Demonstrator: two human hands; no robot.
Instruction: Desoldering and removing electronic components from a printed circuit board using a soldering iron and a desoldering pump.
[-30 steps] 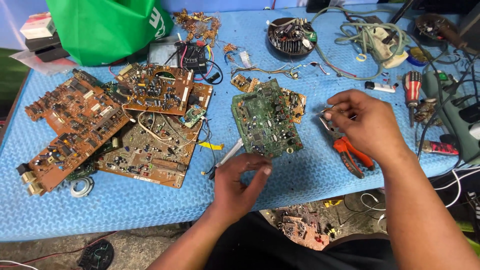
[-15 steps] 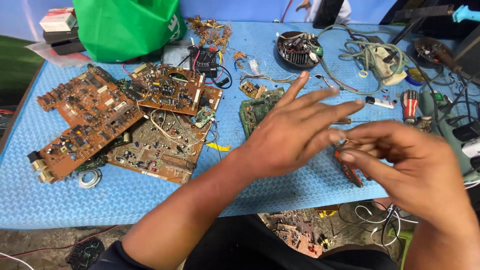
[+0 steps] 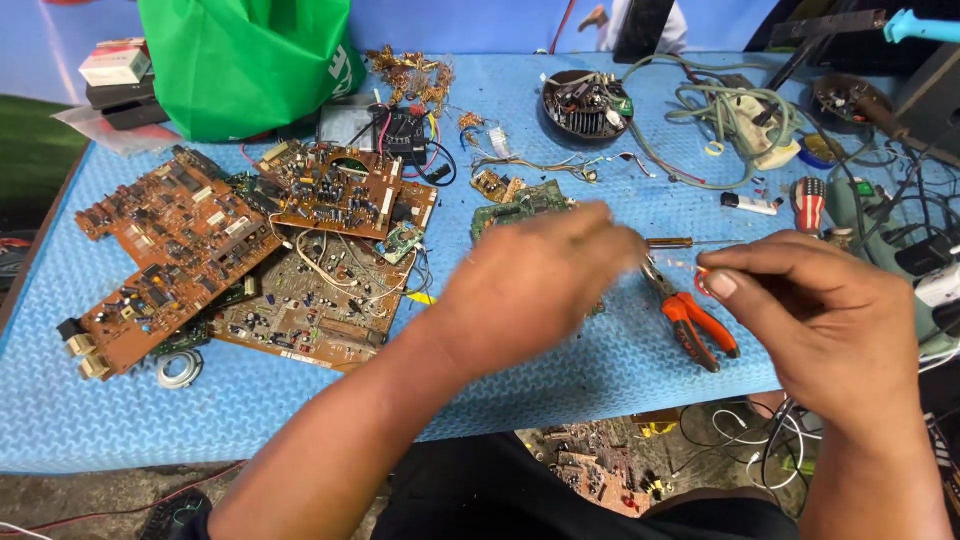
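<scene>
My left hand is motion-blurred, palm down, hovering over a green circuit board that it mostly hides. Its fingers stretch right toward my right hand, and nothing shows in them. My right hand is at the right, thumb and forefinger pinched on a small reddish part. Just below those fingertips, orange-handled pliers lie on the blue mat. A thin screwdriver lies between the two hands.
Several brown circuit boards are piled on the left. A green bag stands at the back left. A round black part, tangled cables and a red-handled tool lie at the back right. More scrap boards lie below the table's front edge.
My left hand left the green board's near edge, swept up and right with fingers spread, and now hovers over the board. My right hand lifted off the pliers, pinching the small part.
</scene>
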